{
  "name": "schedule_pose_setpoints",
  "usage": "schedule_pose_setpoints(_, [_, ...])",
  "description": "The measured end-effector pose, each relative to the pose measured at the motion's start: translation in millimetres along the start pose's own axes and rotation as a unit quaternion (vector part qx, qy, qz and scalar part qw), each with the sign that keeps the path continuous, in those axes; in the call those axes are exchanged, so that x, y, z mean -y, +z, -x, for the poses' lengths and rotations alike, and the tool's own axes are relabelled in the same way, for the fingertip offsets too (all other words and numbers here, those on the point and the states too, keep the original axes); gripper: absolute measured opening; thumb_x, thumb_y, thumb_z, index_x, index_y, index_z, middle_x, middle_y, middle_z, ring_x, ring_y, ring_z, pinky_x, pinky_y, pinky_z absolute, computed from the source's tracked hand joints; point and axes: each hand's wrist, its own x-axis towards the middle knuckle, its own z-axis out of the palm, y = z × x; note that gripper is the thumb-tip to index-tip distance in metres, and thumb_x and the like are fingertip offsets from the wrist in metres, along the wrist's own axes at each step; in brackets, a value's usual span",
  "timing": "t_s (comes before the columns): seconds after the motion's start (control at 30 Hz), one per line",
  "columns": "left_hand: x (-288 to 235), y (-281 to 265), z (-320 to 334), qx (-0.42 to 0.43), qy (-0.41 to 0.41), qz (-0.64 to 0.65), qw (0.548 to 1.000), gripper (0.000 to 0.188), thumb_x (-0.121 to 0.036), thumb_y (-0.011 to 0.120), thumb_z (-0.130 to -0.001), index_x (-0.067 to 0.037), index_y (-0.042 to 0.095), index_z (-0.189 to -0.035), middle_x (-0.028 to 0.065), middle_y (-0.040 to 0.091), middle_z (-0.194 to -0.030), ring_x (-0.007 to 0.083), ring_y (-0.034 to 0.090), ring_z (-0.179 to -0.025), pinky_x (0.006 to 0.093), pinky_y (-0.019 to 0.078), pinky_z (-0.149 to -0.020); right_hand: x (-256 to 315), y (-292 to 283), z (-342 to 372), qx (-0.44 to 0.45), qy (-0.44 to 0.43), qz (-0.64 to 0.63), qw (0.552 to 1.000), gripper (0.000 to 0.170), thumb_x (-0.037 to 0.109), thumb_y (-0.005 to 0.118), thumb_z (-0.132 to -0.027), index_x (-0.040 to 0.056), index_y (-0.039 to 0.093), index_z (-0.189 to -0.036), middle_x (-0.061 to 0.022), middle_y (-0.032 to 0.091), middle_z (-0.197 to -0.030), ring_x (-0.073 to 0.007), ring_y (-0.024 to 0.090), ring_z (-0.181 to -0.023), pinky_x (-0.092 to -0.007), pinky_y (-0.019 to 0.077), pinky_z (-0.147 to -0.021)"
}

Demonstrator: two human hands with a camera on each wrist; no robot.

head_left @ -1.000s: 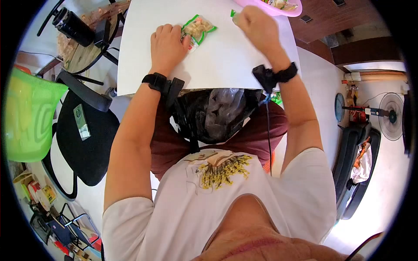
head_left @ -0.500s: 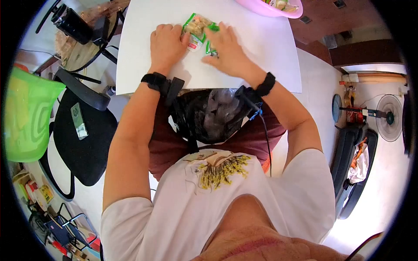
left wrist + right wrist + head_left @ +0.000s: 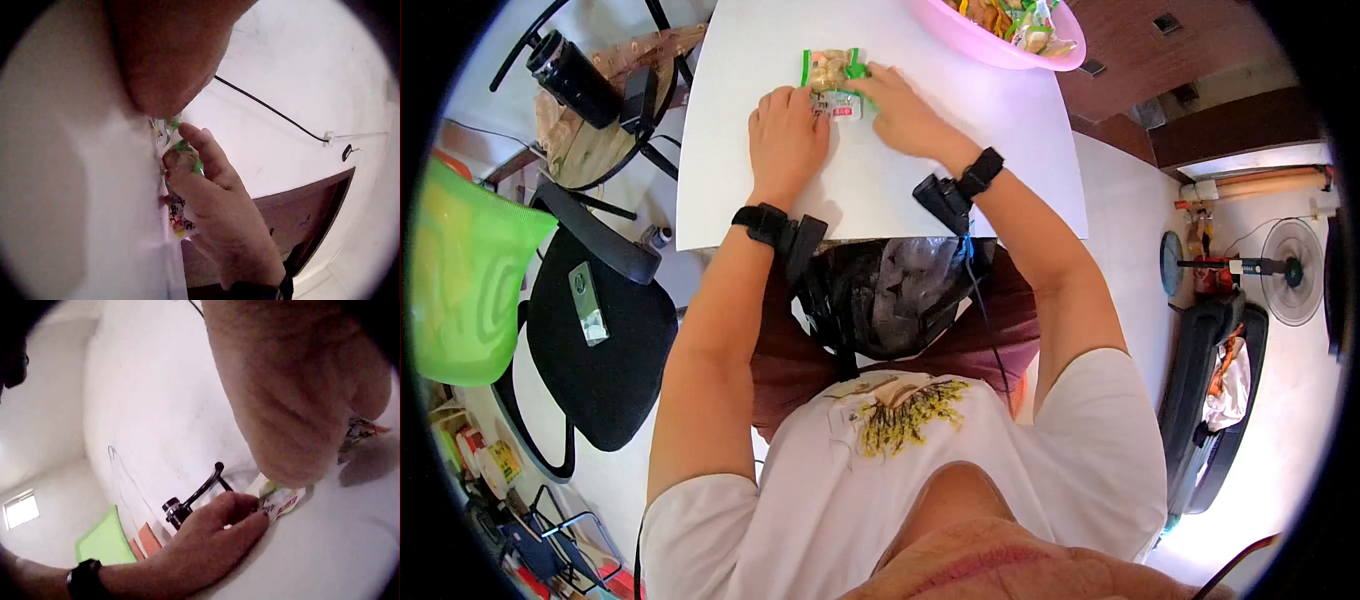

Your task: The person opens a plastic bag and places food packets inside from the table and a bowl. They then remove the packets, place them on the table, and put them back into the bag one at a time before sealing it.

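With its grip impossible to tell, the left hand (image 3: 788, 138) is placed left of a flat packet (image 3: 830, 76), laid near-to-far on the table (image 3: 1010, 130); rightward, a second packet (image 3: 179, 214) is pinched by the right hand (image 3: 908, 118).

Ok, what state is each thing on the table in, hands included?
Left packet, lying on the table, seal unclear
Right packet, pinched, partly hidden by fingers
Pink basin, open-topped, snack packets inside
Left hand, touching left packet, grip unclear
Right hand, pinching right packet
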Motion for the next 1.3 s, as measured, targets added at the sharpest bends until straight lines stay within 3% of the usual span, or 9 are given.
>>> schedule_pose_setpoints(0.1, [-3, -3, 0, 0.013, -0.01, -0.012, 1.0, 0.035, -0.022, 0.06, -0.08, -0.004, 0.056, -0.109, 0.0128, 0.056, -0.107, 0.0304, 0.05, -0.105, 0.0427, 0.0387, -0.088, -14, -17, 10, -0.091, 0.029, -0.128, 0.987, 0.048, -0.002, 0.05, -0.077, 0.0082, 0.048, -0.124, -0.021, 0.044, -0.128, -0.0356, 0.039, -0.122, -0.0423, 0.0383, -0.098])
schedule_pose_setpoints(0.2, [-5, -4, -2, 0.028, -0.016, -0.021, 0.999, 0.036, -0.022, 0.06, -0.08, -0.004, 0.055, -0.111, 0.0121, 0.056, -0.108, 0.0294, 0.049, -0.106, 0.0427, 0.0382, -0.089, 3, -37, 22, -0.176, 0.232, -0.594, 0.75, 0.046, 0.001, 0.05, -0.08, 0.0013, 0.045, -0.125, -0.0262, 0.046, -0.125, -0.0375, 0.043, -0.118, -0.0444, 0.0369, -0.099])
schedule_pose_setpoints(0.3, [-5, -5, -1, 0.046, -0.019, -0.028, 0.998, 0.036, -0.022, 0.06, -0.08, -0.005, 0.056, -0.112, 0.0119, 0.055, -0.109, 0.0287, 0.049, -0.106, 0.0427, 0.038, -0.089, -39, -16, 34, -0.18, 0.248, -0.415, 0.857, 0.052, 0.015, 0.057, -0.081, -0.0009, 0.042, -0.129, -0.0308, 0.04, -0.129, -0.0422, 0.038, -0.122, -0.0483, 0.033, -0.101])
schedule_pose_setpoints(0.37, [-5, -5, -2, 0.046, -0.021, -0.033, 0.998, 0.036, -0.023, 0.06, -0.08, -0.005, 0.056, -0.111, 0.0118, 0.056, -0.11, 0.0286, 0.05, -0.106, 0.0426, 0.0381, -0.089, -49, -17, 44, -0.167, 0.195, -0.029, 0.966, 0.061, 0.026, 0.062, -0.079, 0.0035, 0.041, -0.131, -0.0316, 0.034, -0.133, -0.0467, 0.032, -0.124, -0.0511, 0.0309, -0.101])
schedule_pose_setpoints(0.4, [-5, -5, -2, 0.047, -0.022, -0.032, 0.998, 0.036, -0.023, 0.06, -0.08, -0.005, 0.056, -0.111, 0.0118, 0.056, -0.11, 0.0286, 0.05, -0.106, 0.0426, 0.0381, -0.089, -50, -18, 47, -0.15, 0.156, 0.17, 0.961, 0.065, 0.032, 0.065, -0.078, 0.0056, 0.041, -0.133, -0.032, 0.032, -0.135, -0.049, 0.029, -0.125, -0.0526, 0.0298, -0.102])
schedule_pose_setpoints(0.6, [-6, -5, -3, 0.043, -0.019, -0.033, 0.998, 0.036, -0.022, 0.059, -0.08, -0.005, 0.056, -0.111, 0.0127, 0.056, -0.11, 0.0296, 0.05, -0.106, 0.043, 0.0383, -0.088, -29, -7, 48, -0.071, 0.006, 0.135, 0.988, 0.073, 0.049, 0.064, -0.075, 0.0226, 0.036, -0.138, -0.0297, 0.015, -0.144, -0.051, 0.015, -0.131, -0.0587, 0.027, -0.1])
schedule_pose_setpoints(0.9, [-3, 3, -3, -0.03, 0.008, -0.023, 0.999, 0.027, -0.017, 0.061, -0.076, -0.004, 0.053, -0.099, 0.0117, 0.054, -0.1, 0.0299, 0.05, -0.099, 0.0425, 0.038, -0.084, 33, 9, -13, 0.01, 0.143, 0.196, 0.97, 0.074, 0.054, 0.058, -0.079, 0.0286, 0.028, -0.141, -0.023, 0.011, -0.147, -0.0534, 0.007, -0.131, -0.0749, 0.022, -0.089])
schedule_pose_setpoints(1.03, [-5, 3, -2, 0.006, -0.051, -0.033, 0.998, 0.058, -0.019, 0.06, -0.08, 0.0, 0.038, -0.13, 0.0209, 0.038, -0.133, 0.0349, 0.034, -0.125, 0.0444, 0.0303, -0.101, 23, 17, -34, -0.003, 0.148, 0.157, 0.976, 0.069, 0.053, 0.055, -0.08, 0.0286, 0.031, -0.14, -0.0218, 0.009, -0.148, -0.0525, 0.006, -0.132, -0.0751, 0.0208, -0.09])
schedule_pose_setpoints(1.3, [-11, -1, -5, 0.036, -0.064, -0.033, 0.997, 0.063, -0.021, 0.059, -0.08, 0.001, 0.034, -0.133, 0.0239, 0.03, -0.14, 0.0375, 0.028, -0.13, 0.0464, 0.0255, -0.105, 14, 18, -82, -0.037, 0.177, 0.135, 0.974, 0.059, 0.046, 0.055, -0.081, 0.0283, 0.038, -0.135, -0.021, 0.01, -0.149, -0.0522, 0.005, -0.133, -0.0753, 0.0207, -0.09])
